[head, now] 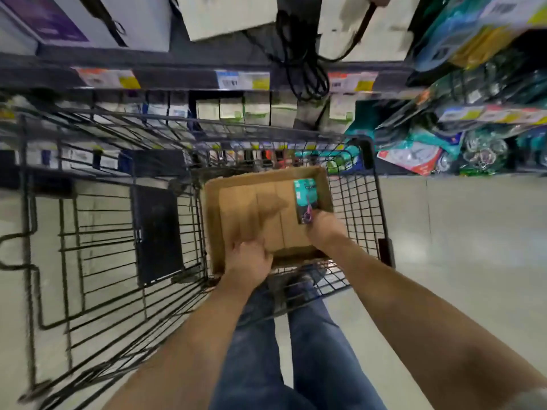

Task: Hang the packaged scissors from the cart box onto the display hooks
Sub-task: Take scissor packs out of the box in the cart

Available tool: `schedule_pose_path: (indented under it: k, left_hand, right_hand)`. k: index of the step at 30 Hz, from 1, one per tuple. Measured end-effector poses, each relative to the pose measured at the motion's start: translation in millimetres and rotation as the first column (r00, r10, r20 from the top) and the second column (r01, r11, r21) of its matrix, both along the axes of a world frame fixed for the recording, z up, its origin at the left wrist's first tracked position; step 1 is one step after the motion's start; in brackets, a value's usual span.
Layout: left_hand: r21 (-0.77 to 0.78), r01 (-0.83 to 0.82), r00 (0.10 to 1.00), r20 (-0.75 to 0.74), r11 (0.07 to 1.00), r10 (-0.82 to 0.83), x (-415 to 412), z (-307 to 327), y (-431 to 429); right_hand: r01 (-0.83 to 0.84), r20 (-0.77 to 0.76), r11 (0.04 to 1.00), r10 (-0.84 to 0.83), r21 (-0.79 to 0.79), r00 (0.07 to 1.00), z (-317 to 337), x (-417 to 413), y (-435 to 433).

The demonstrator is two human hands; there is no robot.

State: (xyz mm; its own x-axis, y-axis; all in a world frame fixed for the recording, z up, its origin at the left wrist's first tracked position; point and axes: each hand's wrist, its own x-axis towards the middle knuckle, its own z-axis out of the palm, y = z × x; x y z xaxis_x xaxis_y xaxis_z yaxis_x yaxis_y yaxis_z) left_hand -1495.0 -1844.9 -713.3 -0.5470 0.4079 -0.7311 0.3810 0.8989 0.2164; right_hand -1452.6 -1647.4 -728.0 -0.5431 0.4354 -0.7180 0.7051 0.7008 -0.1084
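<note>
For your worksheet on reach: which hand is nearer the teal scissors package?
Right. The right hand grips the teal scissors package by its lower end; the left hand holds the cardboard box apart from it.

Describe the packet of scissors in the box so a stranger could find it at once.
Find the black wire cart, then the open cardboard box on its seat. The scissors packet lies along the box's right wall under the right hand: it is the only teal thing in there.

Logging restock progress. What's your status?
Left hand gripping the box edge. Right hand on scissors pack, inside box. Nothing blocking.
</note>
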Motion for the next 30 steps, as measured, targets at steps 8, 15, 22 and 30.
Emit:
schedule_pose_path:
  k: [8,15,22,30]
  left_hand:
    - [0.058,-0.103,0.994,0.053,0.993,0.100,10,-77,-5]
    - [0.148,-0.117,0.993,0.027,0.982,0.115,16,-122,-8]
    - [0.152,-0.214,0.977,0.029,0.965,0.212,3,-153,19]
    - [0.222,-0.410,0.911,0.147,0.885,0.385,-13,-171,53]
  right_hand:
    - [0.127,-0.067,0.992,-0.126,0.004,0.990,-118,-17,4]
    - [0.292,-0.127,0.956,-0.285,0.032,0.950,-193,-11,12]
    - [0.405,-0.283,0.911,-0.372,0.070,0.884,-202,-16,7]
    - [0.351,-0.183,0.936,-0.345,0.001,0.921,-206,-31,17]
